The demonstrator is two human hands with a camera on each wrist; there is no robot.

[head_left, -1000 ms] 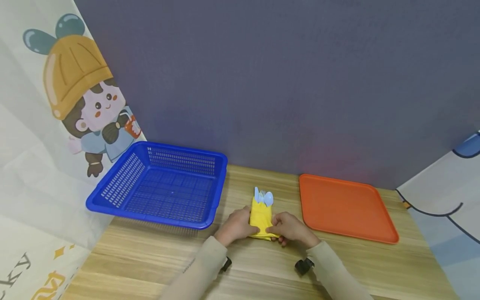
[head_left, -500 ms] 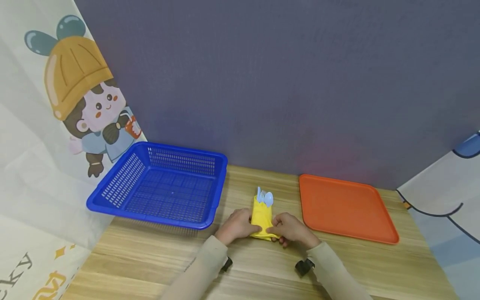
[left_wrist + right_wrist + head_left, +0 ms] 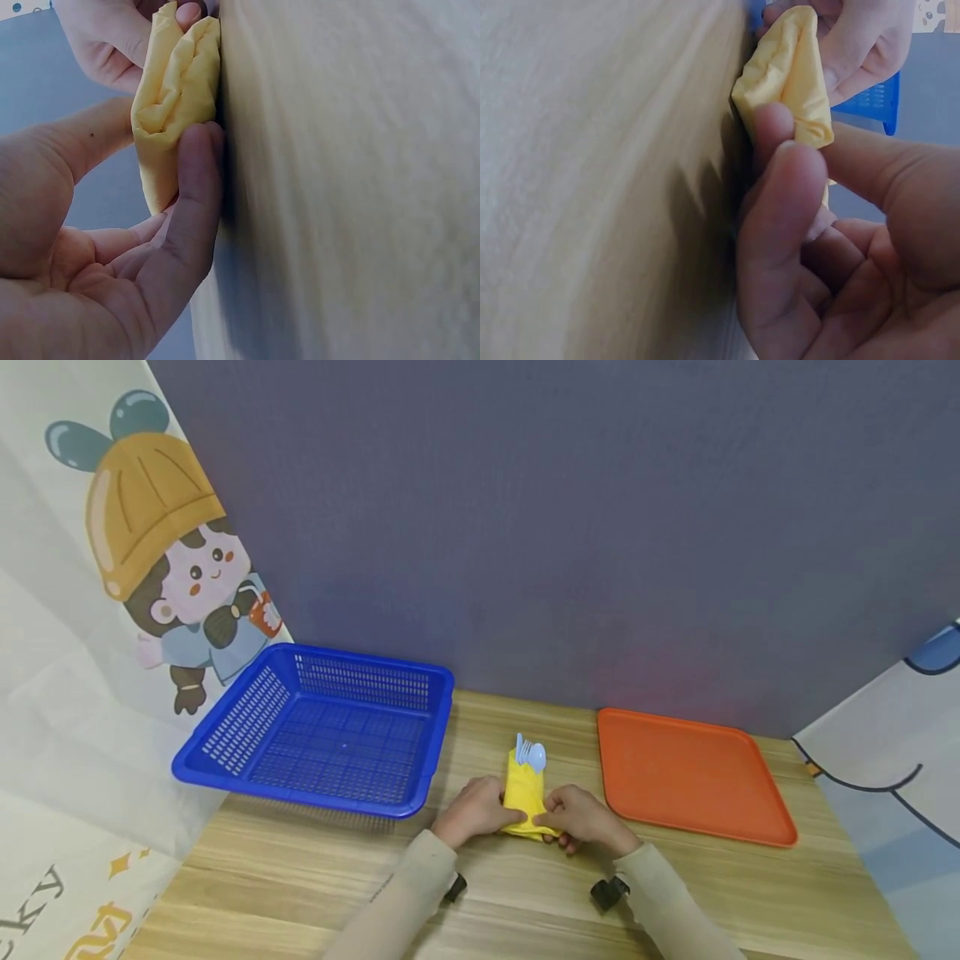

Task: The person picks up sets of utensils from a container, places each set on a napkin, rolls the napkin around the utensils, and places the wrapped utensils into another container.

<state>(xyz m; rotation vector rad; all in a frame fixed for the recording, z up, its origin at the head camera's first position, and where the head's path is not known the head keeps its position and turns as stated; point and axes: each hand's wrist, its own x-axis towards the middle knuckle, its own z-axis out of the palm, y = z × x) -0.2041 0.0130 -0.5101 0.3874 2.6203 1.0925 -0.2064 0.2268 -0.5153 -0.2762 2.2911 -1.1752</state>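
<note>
A folded yellow napkin forms a pouch on the wooden table, its folded layers showing at the near end in both wrist views. Out of its far end stick the pale blue tops of a knife, a fork and a spoon; their lower parts are hidden in the cloth. My left hand grips the napkin's left side, thumb on top and fingers at the edge and beneath. At the lower right corner my right hand pinches the cloth between thumb and fingers.
To the left stands a blue perforated basket with nothing in it. An orange tray lies on the right side of the table. Behind the table rises a dark grey partition.
The napkin's far end and the cutlery have shifted slightly to the right. The left thumb has slid a little to the right over the napkin; the right hand stays nearly still.
</note>
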